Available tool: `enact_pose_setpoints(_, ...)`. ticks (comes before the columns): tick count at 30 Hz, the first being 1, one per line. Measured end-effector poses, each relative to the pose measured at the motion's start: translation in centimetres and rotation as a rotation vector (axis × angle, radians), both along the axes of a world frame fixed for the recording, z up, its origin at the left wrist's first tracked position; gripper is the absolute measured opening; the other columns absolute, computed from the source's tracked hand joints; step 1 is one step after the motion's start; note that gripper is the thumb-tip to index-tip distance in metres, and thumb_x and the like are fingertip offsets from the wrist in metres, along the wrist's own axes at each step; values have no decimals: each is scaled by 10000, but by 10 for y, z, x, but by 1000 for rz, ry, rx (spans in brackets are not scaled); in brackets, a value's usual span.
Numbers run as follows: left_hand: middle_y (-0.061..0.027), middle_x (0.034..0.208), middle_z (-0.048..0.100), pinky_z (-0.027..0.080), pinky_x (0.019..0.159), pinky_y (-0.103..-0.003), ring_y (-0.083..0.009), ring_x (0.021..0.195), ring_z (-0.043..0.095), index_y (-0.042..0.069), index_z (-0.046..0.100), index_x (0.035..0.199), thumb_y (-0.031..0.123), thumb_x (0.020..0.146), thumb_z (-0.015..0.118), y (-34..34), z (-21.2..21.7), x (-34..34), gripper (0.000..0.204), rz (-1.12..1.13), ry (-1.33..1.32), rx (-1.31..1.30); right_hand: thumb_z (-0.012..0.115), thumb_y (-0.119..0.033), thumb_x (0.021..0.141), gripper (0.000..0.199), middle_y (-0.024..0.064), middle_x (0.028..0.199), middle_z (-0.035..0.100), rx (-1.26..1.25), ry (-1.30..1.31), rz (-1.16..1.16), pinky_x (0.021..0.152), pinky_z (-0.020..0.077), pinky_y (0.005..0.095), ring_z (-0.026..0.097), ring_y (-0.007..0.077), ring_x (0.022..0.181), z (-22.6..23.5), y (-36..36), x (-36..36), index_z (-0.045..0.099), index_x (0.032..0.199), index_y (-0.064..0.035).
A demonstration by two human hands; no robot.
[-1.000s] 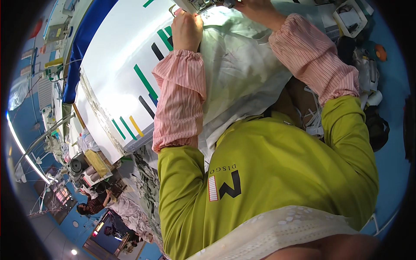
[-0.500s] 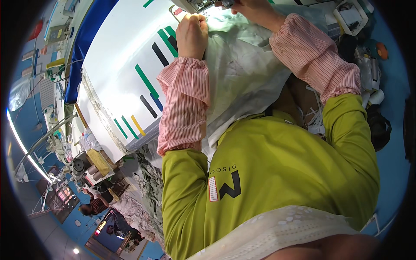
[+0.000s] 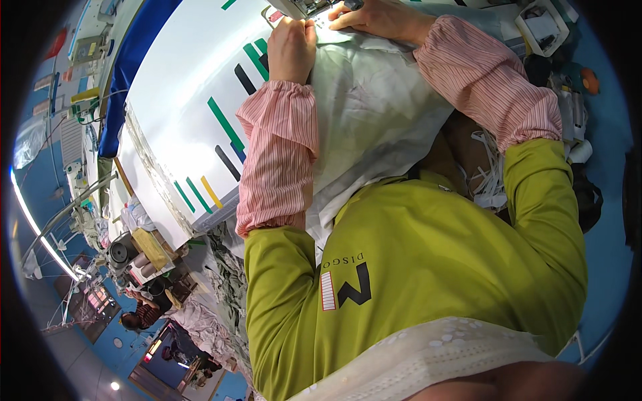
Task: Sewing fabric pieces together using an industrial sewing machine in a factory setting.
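Broadly, a smooth white table [image 3: 180, 100] fills ten to twelve o'clock, striped with green, black and yellow tape strips [image 3: 224, 123]. Crumpled pale grey fabric [image 3: 374, 113] drapes from twelve o'clock toward the centre, partly hidden by pink-striped sleeve covers [image 3: 277, 154]. The left hand [image 3: 292, 48] is curled, pressing the fabric's top edge; the right hand [image 3: 374, 15] lies flat on it beside a sewing machine [image 3: 304, 7].
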State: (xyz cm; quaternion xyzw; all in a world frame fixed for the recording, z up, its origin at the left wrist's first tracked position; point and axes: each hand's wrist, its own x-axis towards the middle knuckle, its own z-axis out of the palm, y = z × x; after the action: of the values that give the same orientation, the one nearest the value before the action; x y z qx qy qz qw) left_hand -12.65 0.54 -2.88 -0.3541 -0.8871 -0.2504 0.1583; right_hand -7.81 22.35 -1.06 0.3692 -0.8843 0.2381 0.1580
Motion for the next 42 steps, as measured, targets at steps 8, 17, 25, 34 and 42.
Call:
enact_pose_setpoints(8, -62, 929, 656, 513, 790, -372, -262, 909, 613, 92, 709, 842, 210, 741, 767, -13, 5, 9, 166, -262, 220, 0, 563, -145, 819, 70, 108, 750, 506, 73, 347, -58, 638, 389, 405, 545, 250, 727, -9, 0, -6, 621, 782, -133)
enact_pose_setpoints(17, -25, 943, 658, 507, 789, -364, -251, 891, 616, 114, 695, 860, 162, 713, 788, -22, -4, -14, 180, -424, 187, 5, 569, -104, 854, 232, 99, 1006, 656, -243, 53, 135, 815, 484, 381, 629, 269, 939, -10, -1, -19, 711, 1030, -154)
enact_pose_setpoints(25, -6, 949, 668, 515, 788, -356, -241, 878, 618, 124, 705, 879, 164, 709, 792, -25, 0, -26, 195, -452, 230, 3, 567, -159, 863, 221, 156, 994, 672, -237, -142, -41, 822, 478, 391, 629, 302, 934, -7, 2, -20, 674, 1002, -24)
enact_pose_setpoints(34, -63, 945, 684, 526, 733, -367, -264, 814, 618, 107, 711, 956, 135, 709, 802, -26, 0, -28, 265, -459, 231, -23, 561, -148, 844, 141, 120, 869, 652, -276, -188, -155, 750, 477, 387, 632, 297, 832, -14, 2, -17, 649, 853, -39)
enact_pose_setpoints(42, -100, 1012, 687, 517, 803, -403, -306, 872, 631, 115, 718, 1003, 141, 753, 745, -27, -5, -30, 253, -418, 195, -89, 599, -141, 803, 113, 23, 919, 625, 80, 244, 48, 866, 465, 367, 581, 257, 972, -17, 13, -19, 672, 888, -130)
